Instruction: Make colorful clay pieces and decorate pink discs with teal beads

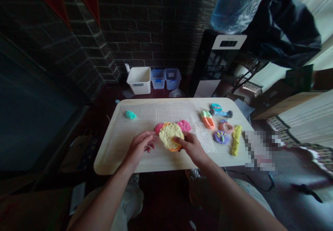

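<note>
My right hand grips a flat, round pale-yellow clay disc by its right side, thumb on top. Orange clay shows along the disc's rim. To the left of the disc, my left hand is held apart from it with its fingers spread and slightly blurred. Behind the disc lie pink clay lumps, partly covered by it. A teal clay lump rests alone at the table's far left.
The pale table is partly covered with bubble wrap. Several clay shapes stand at its right, among them a purple disc, a yellow strip and an orange-green loop. Bins and a water dispenser are behind.
</note>
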The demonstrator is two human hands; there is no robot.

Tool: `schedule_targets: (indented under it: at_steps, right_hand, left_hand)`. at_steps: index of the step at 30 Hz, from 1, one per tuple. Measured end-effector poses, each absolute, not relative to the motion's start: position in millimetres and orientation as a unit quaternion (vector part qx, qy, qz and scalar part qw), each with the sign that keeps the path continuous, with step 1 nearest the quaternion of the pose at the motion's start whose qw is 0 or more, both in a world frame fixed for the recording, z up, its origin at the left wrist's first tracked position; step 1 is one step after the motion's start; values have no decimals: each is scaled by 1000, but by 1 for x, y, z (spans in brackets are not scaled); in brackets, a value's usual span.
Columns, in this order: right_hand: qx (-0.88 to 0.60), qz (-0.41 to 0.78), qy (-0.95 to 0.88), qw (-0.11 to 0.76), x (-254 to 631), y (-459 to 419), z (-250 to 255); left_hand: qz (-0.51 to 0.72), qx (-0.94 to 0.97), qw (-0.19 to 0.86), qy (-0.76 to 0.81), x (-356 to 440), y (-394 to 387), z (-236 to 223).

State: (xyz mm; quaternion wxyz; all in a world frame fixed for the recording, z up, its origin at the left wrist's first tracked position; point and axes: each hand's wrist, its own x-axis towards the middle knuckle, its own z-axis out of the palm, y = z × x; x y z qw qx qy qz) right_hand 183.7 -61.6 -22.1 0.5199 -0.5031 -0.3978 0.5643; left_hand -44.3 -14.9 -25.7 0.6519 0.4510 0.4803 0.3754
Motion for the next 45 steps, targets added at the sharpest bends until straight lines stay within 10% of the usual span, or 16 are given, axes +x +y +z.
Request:
schedule_targets:
  at_steps: [8, 17, 31, 45]
  right_hand:
    - [-592, 347, -278, 673, 264, -51, -10]
    - [-471, 595, -407, 509, 175, -80, -10]
    - [-512, 556, -397, 521, 188, -74, -12]
    - [-503, 143, -722, 454, 175, -91, -1]
  left_hand:
    - [406, 432, 641, 488, -43, -15, -22]
    - [390, 408, 736, 375, -7, -36, -22]
    - [406, 403, 717, 398, -16, -28, -18]
    - [428, 341, 755, 362, 9, -48, -17]
